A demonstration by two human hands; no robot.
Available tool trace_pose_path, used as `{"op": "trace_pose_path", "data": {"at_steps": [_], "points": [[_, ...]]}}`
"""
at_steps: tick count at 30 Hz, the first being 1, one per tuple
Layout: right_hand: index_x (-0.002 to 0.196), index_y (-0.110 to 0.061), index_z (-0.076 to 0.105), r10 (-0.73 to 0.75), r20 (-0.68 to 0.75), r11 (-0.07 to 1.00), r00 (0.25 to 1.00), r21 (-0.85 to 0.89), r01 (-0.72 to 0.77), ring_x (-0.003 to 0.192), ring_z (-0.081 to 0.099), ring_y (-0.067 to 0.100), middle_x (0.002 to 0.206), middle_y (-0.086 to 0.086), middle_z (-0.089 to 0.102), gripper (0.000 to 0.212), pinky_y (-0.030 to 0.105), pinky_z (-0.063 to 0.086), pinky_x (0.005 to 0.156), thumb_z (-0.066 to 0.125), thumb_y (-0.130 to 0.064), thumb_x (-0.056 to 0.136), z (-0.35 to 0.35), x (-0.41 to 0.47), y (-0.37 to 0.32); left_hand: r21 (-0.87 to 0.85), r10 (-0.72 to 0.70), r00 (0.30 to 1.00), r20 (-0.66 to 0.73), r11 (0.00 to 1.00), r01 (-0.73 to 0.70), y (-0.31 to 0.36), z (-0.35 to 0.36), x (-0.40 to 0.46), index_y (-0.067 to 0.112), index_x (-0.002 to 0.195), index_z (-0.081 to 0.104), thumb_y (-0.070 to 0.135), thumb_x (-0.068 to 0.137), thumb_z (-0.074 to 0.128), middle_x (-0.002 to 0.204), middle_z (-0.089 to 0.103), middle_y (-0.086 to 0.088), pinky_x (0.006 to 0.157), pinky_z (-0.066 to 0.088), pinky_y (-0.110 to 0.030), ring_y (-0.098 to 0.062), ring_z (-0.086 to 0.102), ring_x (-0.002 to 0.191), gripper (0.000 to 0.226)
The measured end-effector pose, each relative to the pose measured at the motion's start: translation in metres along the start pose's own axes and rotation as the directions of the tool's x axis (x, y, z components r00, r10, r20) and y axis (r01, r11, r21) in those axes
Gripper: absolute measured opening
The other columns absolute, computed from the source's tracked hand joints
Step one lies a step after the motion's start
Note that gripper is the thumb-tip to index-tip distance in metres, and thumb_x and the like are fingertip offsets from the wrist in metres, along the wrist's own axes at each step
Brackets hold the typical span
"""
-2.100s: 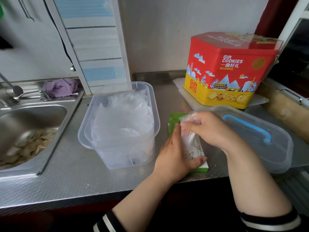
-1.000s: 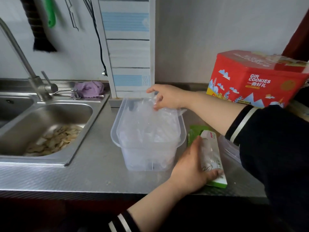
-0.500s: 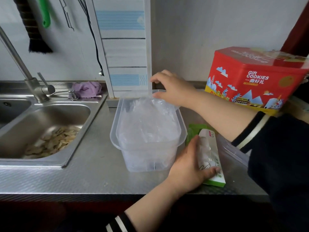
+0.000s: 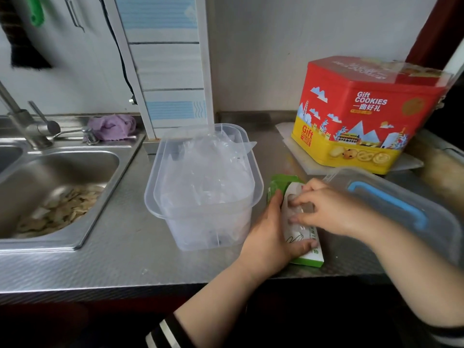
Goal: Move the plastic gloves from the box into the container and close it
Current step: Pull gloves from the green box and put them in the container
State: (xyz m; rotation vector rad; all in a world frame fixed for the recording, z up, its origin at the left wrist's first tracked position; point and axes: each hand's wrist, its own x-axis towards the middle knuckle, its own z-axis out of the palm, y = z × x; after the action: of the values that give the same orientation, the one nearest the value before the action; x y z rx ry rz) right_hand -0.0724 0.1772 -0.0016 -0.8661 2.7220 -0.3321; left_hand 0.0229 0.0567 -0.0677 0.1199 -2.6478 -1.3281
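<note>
The gloves (image 4: 208, 177) you have moved so far sit heaped in the container (image 4: 200, 222), crumpled clear film rising to its rim, with one corner of film poking over the far right edge. More are in the box (image 4: 305, 258), which lies flat on the counter (image 4: 113, 259) just right of the container, its green flap open at the far end and the slot in its white top facing up.

Your left hand (image 4: 270, 237) lies along the box's left side, fingers curled over the near end and thumb along the edge, so the light carton likely stays put while you pull. Your right hand (image 4: 331, 209) comes in from the right with fingertips bent down onto the slot; they seem to be pinching at film there, though whether a glove is caught between them I cannot tell.

The lid (image 4: 401, 212), clear with a blue handle, rests just right of the box, partly under your right forearm, within easy reach for closing once the box is empty. Closing is not yet due, I judge.

Behind the lid stands a red and yellow tin (image 4: 364, 116) on a white board. To the left is the sink (image 4: 57, 177) holding pale scraps, with a purple cloth (image 4: 113, 126) on its back ledge.
</note>
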Motion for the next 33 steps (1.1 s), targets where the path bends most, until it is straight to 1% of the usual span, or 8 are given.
{"op": "trace_pose_path", "data": {"at_steps": [9, 17, 20, 23, 26, 28, 31, 33], "points": [[0.072, -0.01, 0.07, -0.105, -0.312, 0.969, 0.944, 0.183, 0.168, 0.071, 0.051, 0.013, 0.081, -0.008, 0.049, 0.016, 0.033, 0.044, 0.073, 0.071, -0.018, 0.085, 0.026, 0.003, 0.007, 0.068, 0.001, 1.0, 0.011, 0.998, -0.002, 0.002, 0.003, 0.0, 0.013, 0.155, 0.003, 0.043, 0.077, 0.078, 0.16, 0.021, -0.004, 0.109, 0.028, -0.022, -0.016, 0.029, 0.143, 0.112], [0.073, -0.022, 0.06, -0.224, -0.232, 0.827, 0.947, 0.469, 0.31, 0.078, 0.056, 0.012, 0.082, -0.005, 0.054, 0.025, 0.031, 0.043, 0.08, 0.057, -0.008, 0.094, 0.018, -0.015, 0.009, 0.041, -0.029, 0.997, 0.077, 0.999, 0.026, -0.002, 0.0, 0.004, 0.015, 0.155, 0.006, 0.041, 0.077, 0.078, 0.157, 0.028, -0.004, 0.109, 0.034, -0.027, -0.017, 0.034, 0.14, 0.109], [0.076, -0.016, 0.058, -0.056, -0.328, 0.602, 0.943, 0.742, 0.294, 0.072, 0.056, 0.006, 0.083, 0.0, 0.062, 0.025, 0.026, 0.045, 0.08, 0.046, -0.012, 0.099, -0.01, -0.026, 0.0, 0.038, -0.041, 0.996, 0.085, 0.999, 0.038, -0.005, 0.001, 0.007, 0.026, 0.153, 0.008, 0.046, 0.073, 0.077, 0.152, 0.036, 0.001, 0.106, 0.04, -0.035, -0.019, 0.042, 0.134, 0.107], [0.082, -0.019, 0.062, 0.034, -0.499, 0.732, 0.866, 0.602, 0.318, 0.081, 0.063, 0.007, 0.091, 0.001, 0.066, 0.031, 0.02, 0.05, 0.078, 0.041, -0.035, 0.1, -0.044, -0.026, 0.0, 0.045, -0.044, 0.996, 0.077, 0.998, 0.04, -0.005, 0.001, 0.004, 0.027, 0.153, 0.008, 0.047, 0.074, 0.077, 0.154, 0.033, 0.004, 0.108, 0.038, -0.036, -0.018, 0.041, 0.135, 0.107], [0.125, -0.01, 0.059, -0.02, -0.259, 0.908, 0.966, 0.399, 0.126, 0.114, 0.058, 0.021, 0.123, 0.007, 0.063, 0.075, 0.038, 0.046, 0.098, 0.036, -0.067, 0.082, -0.042, -0.017, -0.004, 0.049, -0.026, 0.999, 0.047, 0.999, 0.024, -0.004, 0.001, 0.002, 0.025, 0.154, 0.008, 0.045, 0.075, 0.077, 0.156, 0.03, 0.003, 0.109, 0.036, -0.033, -0.017, 0.038, 0.138, 0.107], [0.129, -0.012, 0.059, -0.009, -0.019, 0.924, 1.0, 0.383, 0.015, 0.113, 0.056, 0.013, 0.12, -0.003, 0.062, 0.091, 0.029, 0.041, 0.094, 0.036, -0.077, 0.071, -0.023, -0.01, -0.005, 0.047, -0.013, 0.999, 0.037, 0.999, 0.011, -0.003, 0.001, 0.0, 0.024, 0.155, 0.008, 0.043, 0.075, 0.078, 0.157, 0.029, 0.003, 0.109, 0.035, -0.029, -0.015, 0.035, 0.14, 0.107], [0.072, -0.009, 0.062, -0.059, 0.055, 0.899, 0.997, 0.436, 0.029, 0.069, 0.052, 0.01, 0.068, -0.006, 0.056, 0.049, 0.024, 0.037, 0.065, 0.065, -0.058, 0.079, -0.006, -0.001, -0.001, 0.063, -0.006, 1.0, 0.027, 0.998, 0.005, -0.002, 0.0, -0.001, 0.021, 0.155, 0.01, 0.043, 0.077, 0.077, 0.157, 0.029, 0.002, 0.107, 0.034, -0.026, -0.016, 0.035, 0.14, 0.105], [0.068, -0.012, 0.065, -0.075, -0.03, 0.819, 0.997, 0.568, 0.079, 0.068, 0.056, 0.011, 0.066, -0.006, 0.064, 0.028, 0.026, 0.043, 0.069, 0.072, -0.033, 0.085, -0.007, 0.003, 0.0, 0.069, -0.004, 1.0, 0.031, 0.998, 0.002, -0.002, 0.0, -0.001, 0.021, 0.154, 0.01, 0.044, 0.077, 0.077, 0.157, 0.028, 0.002, 0.108, 0.033, -0.026, -0.015, 0.034, 0.14, 0.105]]}}
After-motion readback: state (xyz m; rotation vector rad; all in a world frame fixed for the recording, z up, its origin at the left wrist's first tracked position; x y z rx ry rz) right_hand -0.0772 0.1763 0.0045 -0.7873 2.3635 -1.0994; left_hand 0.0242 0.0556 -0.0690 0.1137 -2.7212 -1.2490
